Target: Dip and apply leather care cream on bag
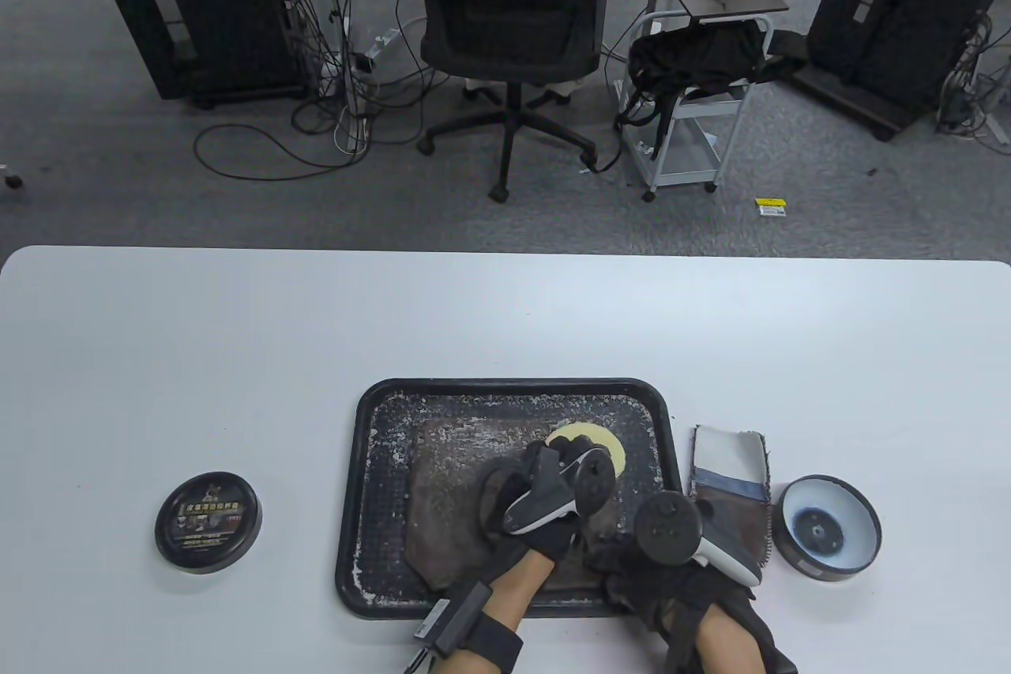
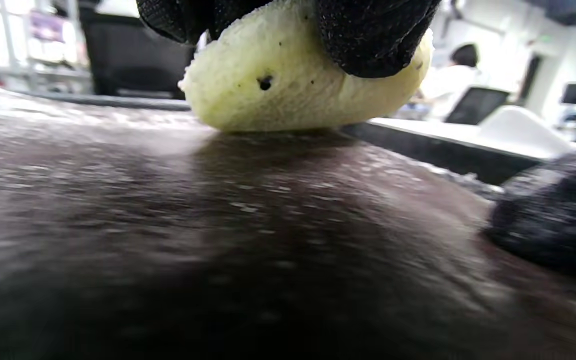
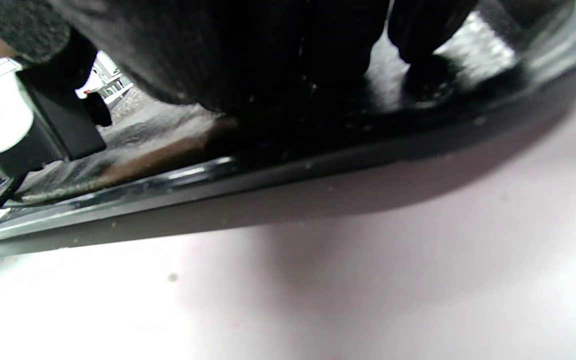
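Observation:
A brown leather bag (image 1: 450, 484) lies flat in a black tray (image 1: 359, 468), flecked with white cream. My left hand (image 1: 562, 465) grips a round yellow sponge (image 1: 598, 443) and presses it on the bag's far right part. In the left wrist view the gloved fingers (image 2: 368, 35) curve over the sponge (image 2: 288, 90), which touches the leather (image 2: 218, 225). My right hand (image 1: 632, 571) rests at the tray's near right corner, its fingers mostly hidden under the tracker. In the right wrist view a fingertip (image 3: 420, 45) presses down just inside the tray rim (image 3: 268, 200).
The open cream tin (image 1: 828, 525) stands right of the tray, with a folded cloth (image 1: 731, 480) between them. The tin's black lid (image 1: 208, 521) lies to the tray's left. An office chair (image 1: 509, 18) and a cart (image 1: 695, 97) stand beyond the table's far edge.

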